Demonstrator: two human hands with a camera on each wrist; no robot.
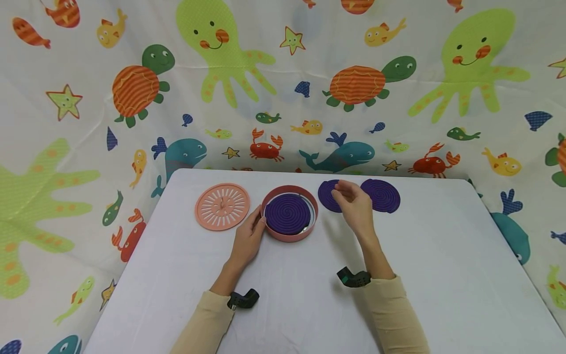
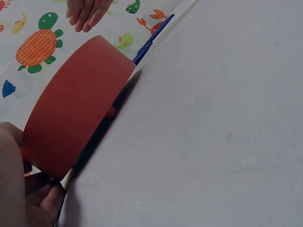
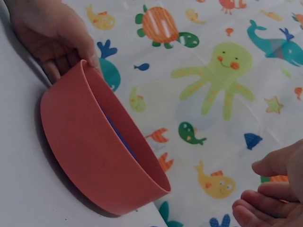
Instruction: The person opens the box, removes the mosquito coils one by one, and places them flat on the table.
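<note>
A round pink mosquito coil box (image 1: 314, 227) sits at the far middle of the table. Inside it lies a purple spiral mosquito coil (image 1: 288, 214), over a pale inner surface. My left hand (image 1: 248, 237) grips the box's left side; in the right wrist view its thumb is at the rim. In the head view my right hand (image 1: 355, 206) is raised to the right of the box, fingers loosely bent, holding nothing. Behind it are two more purple coils, one partly covered by the fingers (image 1: 325, 195) and one to its right (image 1: 381, 195).
Left of the box lies a pink slotted round lid (image 1: 222, 207) with a small hook-like piece in the middle. The white table (image 1: 442, 275) ends close behind these things, at a curtain (image 1: 265, 44) printed with sea animals.
</note>
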